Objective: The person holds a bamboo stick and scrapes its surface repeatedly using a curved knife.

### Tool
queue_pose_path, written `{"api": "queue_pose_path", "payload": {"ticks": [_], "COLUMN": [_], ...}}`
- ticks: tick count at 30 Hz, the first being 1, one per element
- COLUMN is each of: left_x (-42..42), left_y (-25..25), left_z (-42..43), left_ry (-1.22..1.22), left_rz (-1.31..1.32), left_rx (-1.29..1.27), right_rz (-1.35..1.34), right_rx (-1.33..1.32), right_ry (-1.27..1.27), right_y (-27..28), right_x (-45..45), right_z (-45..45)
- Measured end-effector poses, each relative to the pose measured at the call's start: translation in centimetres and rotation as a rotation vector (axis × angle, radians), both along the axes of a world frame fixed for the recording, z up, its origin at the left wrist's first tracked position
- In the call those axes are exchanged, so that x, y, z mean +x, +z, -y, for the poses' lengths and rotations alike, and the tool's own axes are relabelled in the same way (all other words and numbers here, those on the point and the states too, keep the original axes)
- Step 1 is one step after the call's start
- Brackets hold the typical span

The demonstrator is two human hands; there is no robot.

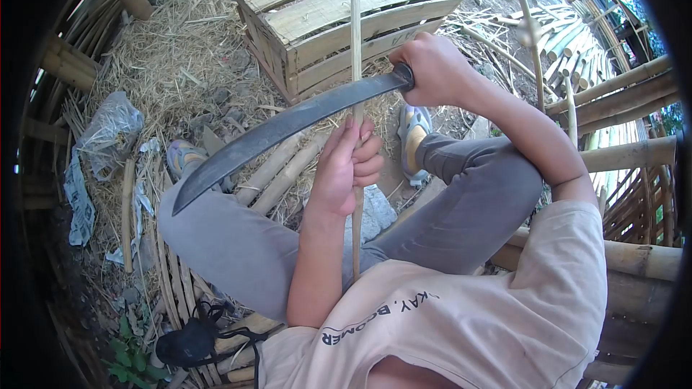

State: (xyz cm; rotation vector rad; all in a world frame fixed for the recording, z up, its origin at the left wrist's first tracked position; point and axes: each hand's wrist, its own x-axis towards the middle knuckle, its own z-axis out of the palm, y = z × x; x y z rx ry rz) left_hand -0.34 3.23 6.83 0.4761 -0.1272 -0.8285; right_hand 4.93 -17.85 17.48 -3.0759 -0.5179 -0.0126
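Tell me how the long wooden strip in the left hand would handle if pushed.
The wooden strip is probably fairly stiff, since it stands straight above the left hand. It is likely light, being so slim. Pushed sideways near its top, it may flex slightly, as that end is unsupported.

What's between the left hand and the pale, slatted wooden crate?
In the head view, a long, curved, dark metal blade crosses between them, and the thin, pale wooden strip held in the left hand extends there too.
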Motion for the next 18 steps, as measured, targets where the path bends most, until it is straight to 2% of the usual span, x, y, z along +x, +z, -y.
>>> {"api": "queue_pose_path", "payload": {"ticks": [5,9,13,16,18], "left_x": [-0.3,-0.7,-0.9,-1.8,-2.8], "left_y": [0.3,1.2,2.0,1.6,1.6], "left_z": [0.8,0.6,0.6,0.8,1.4], "left_ry": [0.075,0.097,0.100,0.053,-0.046], "left_rz": [0.039,0.055,0.047,0.057,0.096], "left_rx": [0.176,0.190,0.220,0.217,0.160], "right_rz": [0.013,0.061,0.224,0.236,0.284], "right_rx": [-0.070,-0.114,0.006,0.004,0.096], "right_ry": [-0.029,-0.018,0.037,-0.217,-0.345], "right_y": [-0.1,0.6,0.0,0.7,0.5], "right_x": [0.9,1.4,1.7,3.4,4.4], "right_z": [0.3,0.2,1.7,4.4,7.2]}}
